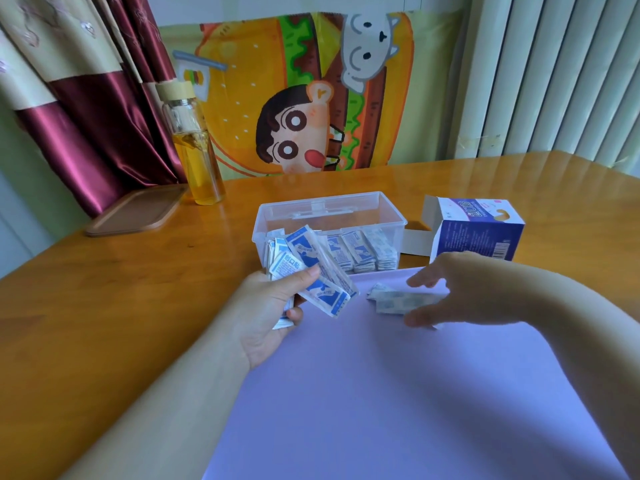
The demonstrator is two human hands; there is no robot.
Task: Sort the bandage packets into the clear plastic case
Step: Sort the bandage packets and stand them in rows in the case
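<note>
a fanned bundle of bandage packets (311, 271) is pinched in my left hand (273, 313), thumb on top and fingers curled beneath, just in front of the clear plastic case (394, 216). stacked packets (360, 254) stand in rows inside it. a few loose packets (394, 301) lie on the purple mat (381, 393) between the spread thumb and fingers of my right hand (460, 292); it's blurred, so i can't tell whether they touch. an open blue box (478, 237) stands right of the case on the wooden table (104, 289).
</note>
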